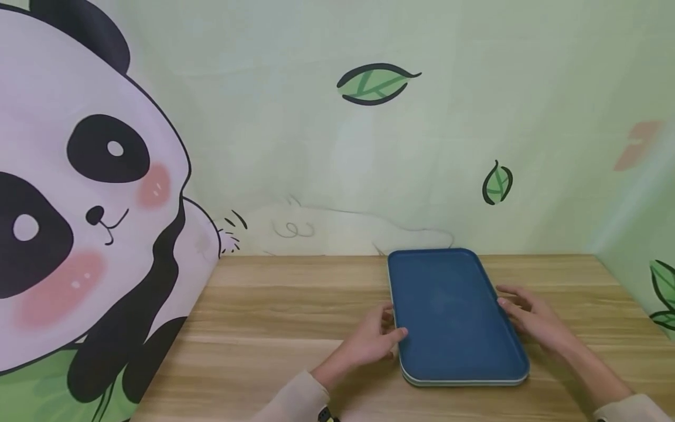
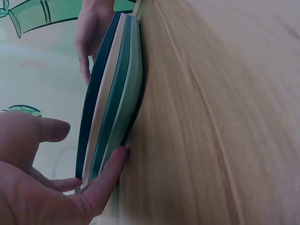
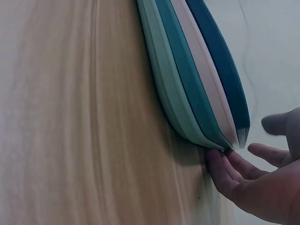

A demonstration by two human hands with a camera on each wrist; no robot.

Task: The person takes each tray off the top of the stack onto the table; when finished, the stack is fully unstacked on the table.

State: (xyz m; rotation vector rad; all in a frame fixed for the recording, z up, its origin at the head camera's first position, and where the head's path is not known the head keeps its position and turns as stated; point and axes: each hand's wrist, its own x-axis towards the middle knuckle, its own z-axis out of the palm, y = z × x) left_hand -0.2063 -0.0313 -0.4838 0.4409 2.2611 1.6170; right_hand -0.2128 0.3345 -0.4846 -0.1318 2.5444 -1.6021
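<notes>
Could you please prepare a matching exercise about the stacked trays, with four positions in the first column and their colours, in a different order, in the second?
Column 1
1. Top tray
2. Second tray from the top
3. Third tray from the top
4. Bottom tray

Column 2
A. Teal
B. Dark blue
C. Pale green
D. Pale pink

Right pairs: 1-B, 2-D, 3-A, 4-C

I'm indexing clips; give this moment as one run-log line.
tray stack: blue on top, on wood-grain table | left hand: touching left side | right hand: touching right side
</notes>
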